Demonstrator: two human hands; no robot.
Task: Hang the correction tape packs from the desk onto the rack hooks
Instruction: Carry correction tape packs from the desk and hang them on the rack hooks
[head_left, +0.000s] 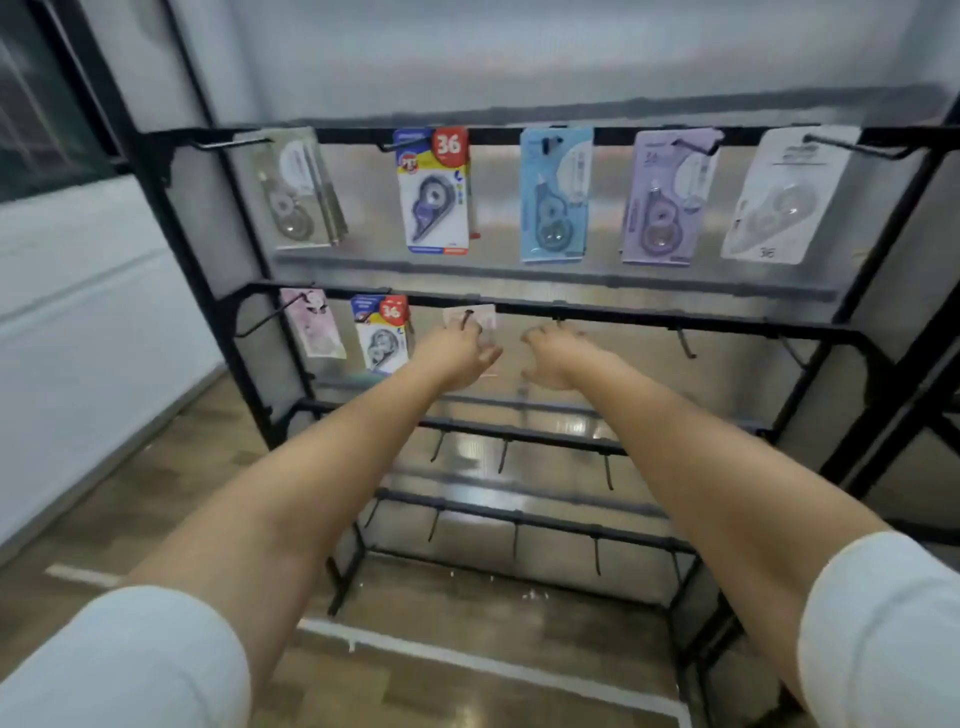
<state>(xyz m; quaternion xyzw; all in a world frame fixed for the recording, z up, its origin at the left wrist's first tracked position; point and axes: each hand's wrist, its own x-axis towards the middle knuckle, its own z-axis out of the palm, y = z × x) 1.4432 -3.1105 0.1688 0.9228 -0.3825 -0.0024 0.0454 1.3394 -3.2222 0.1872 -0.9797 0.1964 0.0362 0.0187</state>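
A black rack (571, 312) stands on the wood floor (156, 499). Five packs hang along its top rail; two more hang lower left.

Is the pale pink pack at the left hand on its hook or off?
On, it seems: the hook's tip shows through the top of the pale pink pack, while the left hand holds it. Motion blur hides whether it is fully seated.

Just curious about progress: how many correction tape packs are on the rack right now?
8: five on the top rail; three on the second, one under the left hand.
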